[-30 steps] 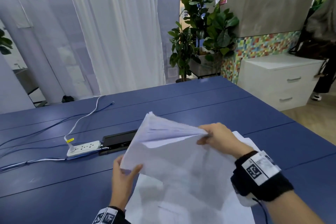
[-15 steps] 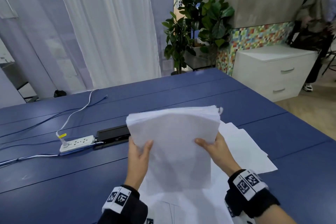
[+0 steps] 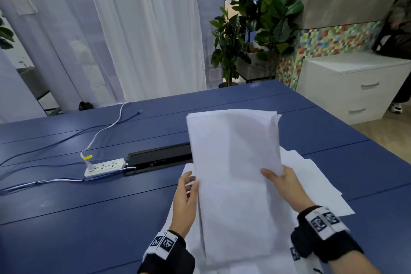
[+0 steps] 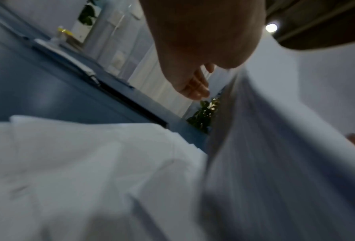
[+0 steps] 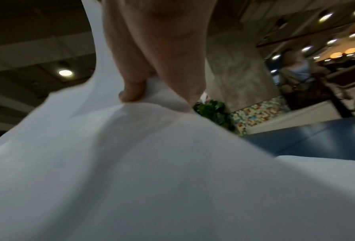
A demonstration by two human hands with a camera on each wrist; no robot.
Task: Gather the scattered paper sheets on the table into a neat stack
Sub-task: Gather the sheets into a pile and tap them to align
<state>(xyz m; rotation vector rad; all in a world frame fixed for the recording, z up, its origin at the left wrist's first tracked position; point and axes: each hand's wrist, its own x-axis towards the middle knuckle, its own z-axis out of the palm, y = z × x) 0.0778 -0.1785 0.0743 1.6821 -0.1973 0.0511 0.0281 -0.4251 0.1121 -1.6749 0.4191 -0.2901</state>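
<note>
1. The worktop (image 3: pixel 66 218) is blue and made of long planks; it carries everything here. The gathering happens at its near edge, about 5 o'clock in the head view, probably because that is within easy reach of both arms.

2. The loose sheets (image 3: pixel 311 176) lie flat on the worktop, fanned out under and to the right of the lifted bundle, at 4 to 6 o'clock. Their corners do not line up, so I judge they have yet to join the pile.

3. The stack (image 3: pixel 233 184) of white paper is held up on edge above the loose sheets, top edge tilted away toward 12 o'clock. Holding it upright likely lets the sheets slide level against one another. No writing is readable on it.

4. The black tray (image 3: pixel 160 158) set into the worktop lies at 10 o'clock from the stack, with the power strip (image 3: pixel 104 167) just beside its left end, one white plug in it with a yellow tag; any text there is too small to read.

5. The right hand (image 3: pixel 282 187) pinches the stack's right edge, thumb on the front face, fingers behind; the right wrist view shows the paper buckling under that grip.

6. The left hand (image 3: pixel 185 202) has its fingers nearly straight, thumb lying against the stack's left edge, steadying rather than clasping.

7. Both wristbands carry black-and-white square marker codes, not letters.
</note>
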